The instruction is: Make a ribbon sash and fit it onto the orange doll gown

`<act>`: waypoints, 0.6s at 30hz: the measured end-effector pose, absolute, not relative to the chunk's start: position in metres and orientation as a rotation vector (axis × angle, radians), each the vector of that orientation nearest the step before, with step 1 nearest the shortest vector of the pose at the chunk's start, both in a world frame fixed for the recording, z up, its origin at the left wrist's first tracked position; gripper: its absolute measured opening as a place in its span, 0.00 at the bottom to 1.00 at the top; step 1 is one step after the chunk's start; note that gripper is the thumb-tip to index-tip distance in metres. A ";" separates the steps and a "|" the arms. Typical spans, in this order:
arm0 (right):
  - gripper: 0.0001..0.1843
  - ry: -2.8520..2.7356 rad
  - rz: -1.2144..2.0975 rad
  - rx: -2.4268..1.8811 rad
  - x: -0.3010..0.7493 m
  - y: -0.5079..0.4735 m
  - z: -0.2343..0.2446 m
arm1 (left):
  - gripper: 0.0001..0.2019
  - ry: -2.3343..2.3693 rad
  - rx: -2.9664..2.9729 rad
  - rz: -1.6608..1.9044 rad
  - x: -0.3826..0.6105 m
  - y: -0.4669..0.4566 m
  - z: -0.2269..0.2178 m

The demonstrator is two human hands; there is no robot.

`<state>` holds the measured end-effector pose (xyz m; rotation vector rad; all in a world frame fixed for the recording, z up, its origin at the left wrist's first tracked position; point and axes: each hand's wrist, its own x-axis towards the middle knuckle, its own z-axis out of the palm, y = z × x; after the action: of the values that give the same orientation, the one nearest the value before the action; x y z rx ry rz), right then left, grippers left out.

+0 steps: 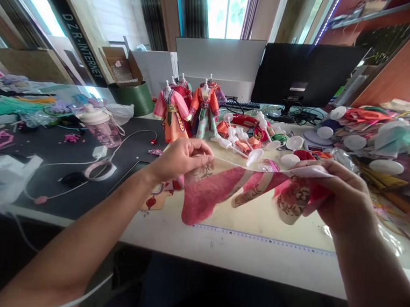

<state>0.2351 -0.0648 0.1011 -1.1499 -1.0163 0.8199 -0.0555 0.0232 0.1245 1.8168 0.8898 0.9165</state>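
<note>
A small pink, red and cream doll garment [244,191] is stretched out above the table's front. My left hand [180,159] pinches its left end with fingers closed. At the right end my right hand [338,195] grips it, fingers curled round the cloth. Sleeves and panels of the garment hang down between the hands. Behind it, dressed doll stands in orange and pink robes [187,110] stand upright at the middle of the table.
White doll stands and round bases [293,143] lie scattered behind the garment. A pink water bottle [101,125], a tape roll [100,169] and cables lie on the dark mat at left. Heaps of coloured cloth [385,133] fill the right. A monitor [302,71] stands at the back.
</note>
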 end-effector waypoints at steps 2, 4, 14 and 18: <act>0.07 -0.981 0.838 -1.149 0.236 -0.065 0.110 | 0.02 0.932 1.898 0.908 -0.060 0.021 0.124; 0.06 -0.966 0.835 -1.166 0.238 -0.067 0.116 | 0.01 0.966 1.923 0.906 -0.064 0.019 0.121; 0.06 -0.919 0.741 -1.212 0.253 -0.071 0.115 | 0.07 0.935 1.503 0.805 -0.071 0.009 0.093; 0.04 -0.954 0.640 -1.245 0.257 -0.072 0.125 | 0.09 0.801 1.338 0.754 -0.064 -0.006 0.083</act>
<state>0.2572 -0.0724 0.1253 -1.2451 -0.9544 0.6398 -0.0644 -0.0058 0.0832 1.3385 0.8012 0.7544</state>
